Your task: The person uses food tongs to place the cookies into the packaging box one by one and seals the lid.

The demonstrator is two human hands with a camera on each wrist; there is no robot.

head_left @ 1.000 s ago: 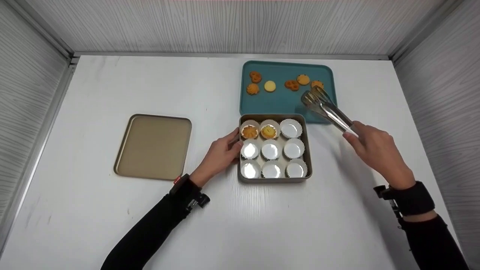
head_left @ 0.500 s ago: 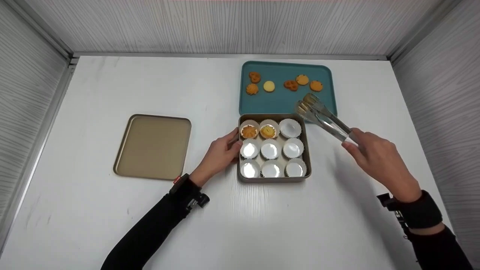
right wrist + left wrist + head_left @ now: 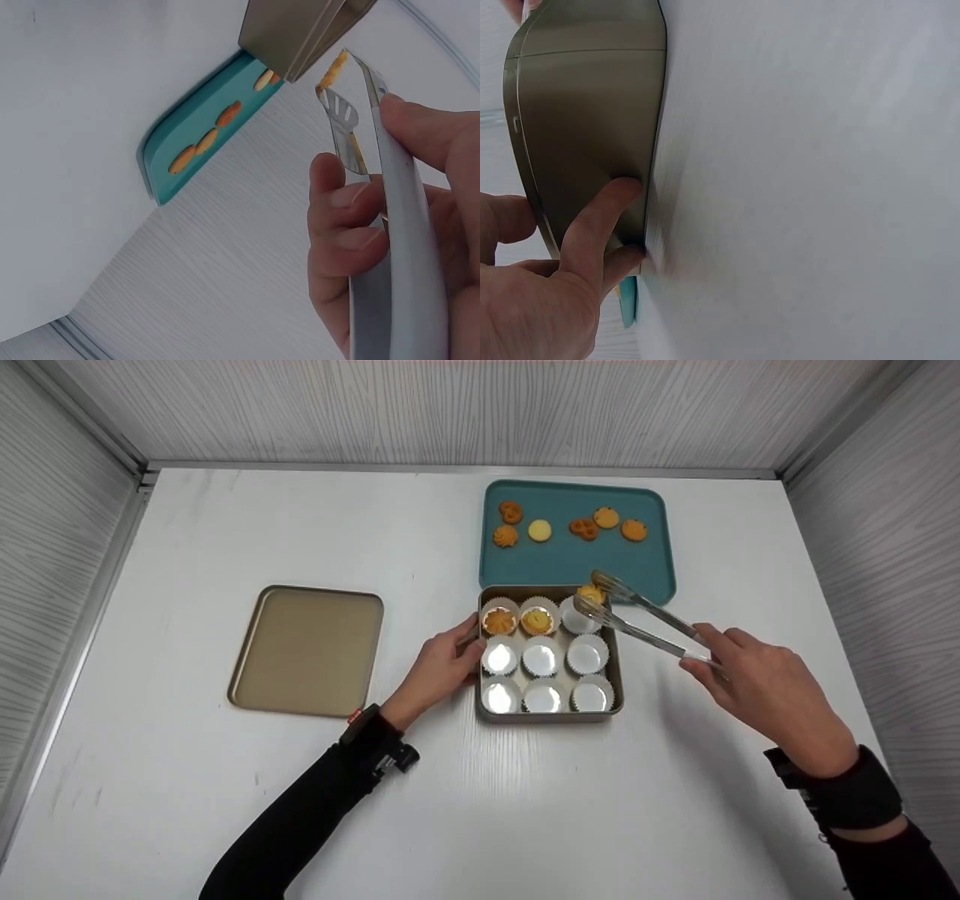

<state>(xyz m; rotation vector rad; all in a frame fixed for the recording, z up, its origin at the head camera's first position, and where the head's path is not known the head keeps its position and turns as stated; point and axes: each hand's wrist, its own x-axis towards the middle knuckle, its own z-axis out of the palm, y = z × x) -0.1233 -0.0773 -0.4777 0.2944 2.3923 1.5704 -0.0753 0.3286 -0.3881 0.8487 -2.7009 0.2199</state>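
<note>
My right hand [image 3: 772,697] grips metal tongs [image 3: 652,634] with a pale handle. Between the tong tips is a yellow cookie [image 3: 591,594], held over the far right paper cup [image 3: 580,617] of the square tin [image 3: 551,718]. In the right wrist view, the cookie [image 3: 334,69] is pinched edge-on by the slotted tips. My left hand [image 3: 442,664] holds the tin's left wall, thumb at the rim and fingers against the outer side [image 3: 585,105]. Two far cups contain a swirl cookie [image 3: 499,622] and a yellow cookie [image 3: 536,621]; several other cups have nothing in them.
Behind the tin lies a teal tray [image 3: 555,566] with several cookies, including a pretzel-shaped cookie [image 3: 583,529] and a pale round cookie [image 3: 539,531]. A tan lid [image 3: 306,649] lies to the left. Grey panels [image 3: 465,412] border the white table.
The tongs have moved left and toward me from the teal tray to above the tin's far right cup, carrying the yellow cookie. My left hand stays on the tin.
</note>
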